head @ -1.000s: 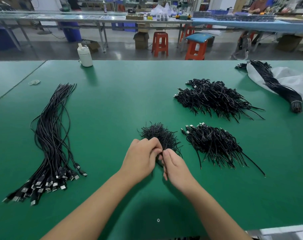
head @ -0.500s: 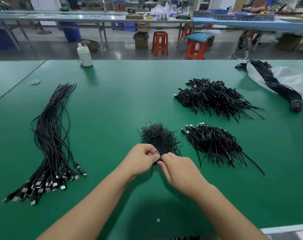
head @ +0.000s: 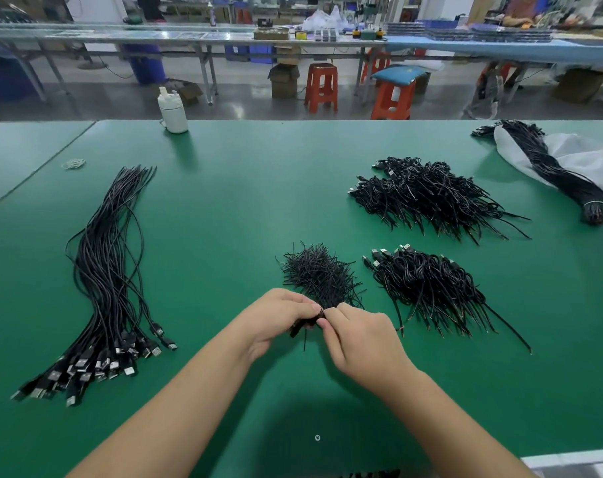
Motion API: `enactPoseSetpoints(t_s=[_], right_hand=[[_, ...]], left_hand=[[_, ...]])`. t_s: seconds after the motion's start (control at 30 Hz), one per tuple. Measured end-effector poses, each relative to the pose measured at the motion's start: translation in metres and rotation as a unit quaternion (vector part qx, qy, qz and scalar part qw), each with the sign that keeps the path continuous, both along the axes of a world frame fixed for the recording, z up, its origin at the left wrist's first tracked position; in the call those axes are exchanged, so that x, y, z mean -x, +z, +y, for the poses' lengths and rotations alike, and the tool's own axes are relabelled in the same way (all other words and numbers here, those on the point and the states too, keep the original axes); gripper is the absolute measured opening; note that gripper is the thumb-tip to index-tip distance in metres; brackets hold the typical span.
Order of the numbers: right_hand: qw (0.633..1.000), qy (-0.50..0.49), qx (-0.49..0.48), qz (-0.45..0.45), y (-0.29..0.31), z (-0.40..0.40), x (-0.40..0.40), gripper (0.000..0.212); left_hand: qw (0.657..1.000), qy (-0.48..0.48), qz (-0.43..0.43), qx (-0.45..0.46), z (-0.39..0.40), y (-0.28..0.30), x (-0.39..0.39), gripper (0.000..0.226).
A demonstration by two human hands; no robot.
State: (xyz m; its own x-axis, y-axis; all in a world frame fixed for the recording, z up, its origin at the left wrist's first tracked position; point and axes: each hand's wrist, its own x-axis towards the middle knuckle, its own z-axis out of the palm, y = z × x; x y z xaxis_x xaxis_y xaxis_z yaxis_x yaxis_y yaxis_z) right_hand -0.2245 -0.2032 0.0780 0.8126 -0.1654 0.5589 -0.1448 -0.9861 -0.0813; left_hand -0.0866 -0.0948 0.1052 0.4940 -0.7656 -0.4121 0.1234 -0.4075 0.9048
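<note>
Now, hands first: my left hand (head: 279, 319) curls round a folded black cable (head: 297, 328); my right hand (head: 362, 343) pinches its upper end. Changed since a second ago: both hands drawn back off the tie pile (head: 319, 276), one loose end now dangling, so binding is probably underway. Cable sits between my fingertips, over the green surface (head: 224, 236).

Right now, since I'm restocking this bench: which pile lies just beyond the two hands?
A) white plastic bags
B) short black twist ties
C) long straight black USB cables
B: the small heap of short black twist ties lies beyond the left hand and right hand, which hold a small black cable bundle.
</note>
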Motion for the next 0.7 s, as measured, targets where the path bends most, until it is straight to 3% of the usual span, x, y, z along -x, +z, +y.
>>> enactPoseSetpoints(t_s=[0.2,0.47,0.6,0.7], right_hand=[[0.999,0.014,-0.012,-0.027,0.000,-0.002,0.000,0.031],[0.999,0.039,0.028,-0.005,-0.006,0.000,0.002,0.029],[0.996,0.063,0.052,0.046,-0.005,0.000,0.002,0.030],[0.992,0.065,0.072,0.075,-0.002,-0.002,0.000,0.032]], left_hand=[[0.998,0.022,0.051,0.028,0.000,-0.003,0.004,0.026],[1.000,0.011,-0.009,0.017,0.006,-0.008,0.000,0.027],[0.994,0.011,-0.101,-0.032,0.010,-0.008,-0.004,0.053],[0.976,-0.045,-0.207,-0.056,0.014,-0.005,-0.010,0.051]])
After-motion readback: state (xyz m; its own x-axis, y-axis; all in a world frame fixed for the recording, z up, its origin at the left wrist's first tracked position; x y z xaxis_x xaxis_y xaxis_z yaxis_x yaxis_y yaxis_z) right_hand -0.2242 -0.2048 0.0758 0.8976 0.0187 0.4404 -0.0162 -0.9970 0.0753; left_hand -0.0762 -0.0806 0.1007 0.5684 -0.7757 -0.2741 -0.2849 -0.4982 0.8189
